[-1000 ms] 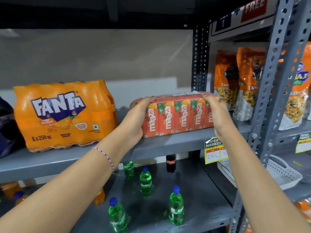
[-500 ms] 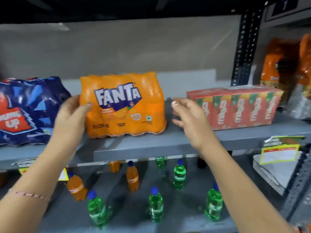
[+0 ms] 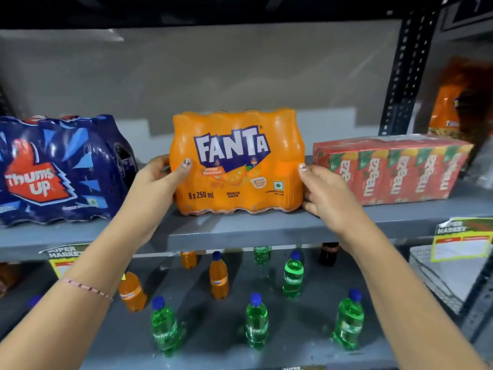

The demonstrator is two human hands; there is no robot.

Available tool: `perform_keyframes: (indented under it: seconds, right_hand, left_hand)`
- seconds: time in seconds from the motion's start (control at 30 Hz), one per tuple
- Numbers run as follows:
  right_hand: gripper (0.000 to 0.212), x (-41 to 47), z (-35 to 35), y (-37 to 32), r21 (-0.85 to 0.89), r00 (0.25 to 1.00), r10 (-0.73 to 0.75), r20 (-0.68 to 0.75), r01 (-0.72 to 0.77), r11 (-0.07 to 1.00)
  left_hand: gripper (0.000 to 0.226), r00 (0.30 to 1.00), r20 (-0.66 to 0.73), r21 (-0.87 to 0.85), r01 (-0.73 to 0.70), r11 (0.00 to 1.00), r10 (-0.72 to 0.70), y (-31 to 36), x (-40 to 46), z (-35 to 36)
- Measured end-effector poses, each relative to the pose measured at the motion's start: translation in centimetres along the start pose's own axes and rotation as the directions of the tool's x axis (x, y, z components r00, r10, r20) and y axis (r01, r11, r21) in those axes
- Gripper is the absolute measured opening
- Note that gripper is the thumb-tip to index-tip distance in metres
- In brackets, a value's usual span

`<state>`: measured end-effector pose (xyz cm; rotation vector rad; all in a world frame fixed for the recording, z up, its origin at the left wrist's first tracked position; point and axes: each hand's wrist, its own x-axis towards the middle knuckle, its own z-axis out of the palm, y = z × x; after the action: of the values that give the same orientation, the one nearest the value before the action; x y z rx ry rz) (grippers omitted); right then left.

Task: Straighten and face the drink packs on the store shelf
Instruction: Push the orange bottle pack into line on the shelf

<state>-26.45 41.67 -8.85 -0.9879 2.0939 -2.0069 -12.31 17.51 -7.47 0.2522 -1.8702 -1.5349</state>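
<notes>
An orange Fanta pack [image 3: 237,161] stands on the grey shelf [image 3: 240,231], label facing me. My left hand [image 3: 157,177] grips its left side, thumb on the front. At the pack's right side my right hand [image 3: 325,188] presses against it, thumb on the front corner. A blue Thums Up pack [image 3: 58,169] sits to the left, turned slightly. To the right lies a red Maaza carton pack [image 3: 392,169], front facing out, a small gap from the Fanta pack.
On the lower shelf [image 3: 213,351] stand several green Sprite bottles [image 3: 256,321] and orange bottles [image 3: 218,276]. A perforated upright post [image 3: 405,73] stands at the right, with orange snack bags [image 3: 450,102] behind it. Price tags [image 3: 461,241] hang off the shelf edge. A white basket [image 3: 440,276] is lower right.
My hands left the Maaza pack and moved left to the Fanta pack, now gripping both its sides. The view shifted left, bringing the Thums Up pack into sight.
</notes>
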Motion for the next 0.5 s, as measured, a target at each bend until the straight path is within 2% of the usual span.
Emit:
perform_keyframes:
  seconds: [0.07, 0.17, 0.4, 0.47, 0.5]
  right_hand:
    - [0.03, 0.0, -0.7, 0.3, 0.008, 1.0, -0.005, -0.018, 0.005, 1.0]
    - [0.028, -0.2, -0.9, 0.1, 0.018, 1.0, 0.002, -0.027, -0.001, 1.0]
    - [0.018, -0.7, -0.5, 0.2, 0.017, 0.999, -0.016, -0.039, 0.017, 1.0]
    - [0.016, -1.0, -0.4, 0.3, 0.004, 0.998, -0.041, -0.041, 0.041, 0.999]
    - [0.015, -1.5, -0.2, 0.2, -0.012, 0.996, -0.061, -0.059, 0.06, 0.998]
  left_hand:
    - [0.04, 1.0, 0.012, 0.003, -0.004, 1.0, 0.004, -0.1, 0.0, 0.7]
    - [0.023, 1.0, 0.015, -0.024, 0.003, 1.0, -0.003, -0.3, 0.3, 1.1]
    - [0.049, 0.999, 0.031, -0.073, 0.017, 0.997, -0.015, 0.1, -0.1, 1.2]
    - [0.046, 0.999, 0.05, -0.069, -0.001, 0.998, 0.005, 0.4, -0.7, 1.1]
    - [0.043, 0.998, 0.001, -0.039, -0.058, 0.998, 0.058, 0.7, -1.3, 0.7]
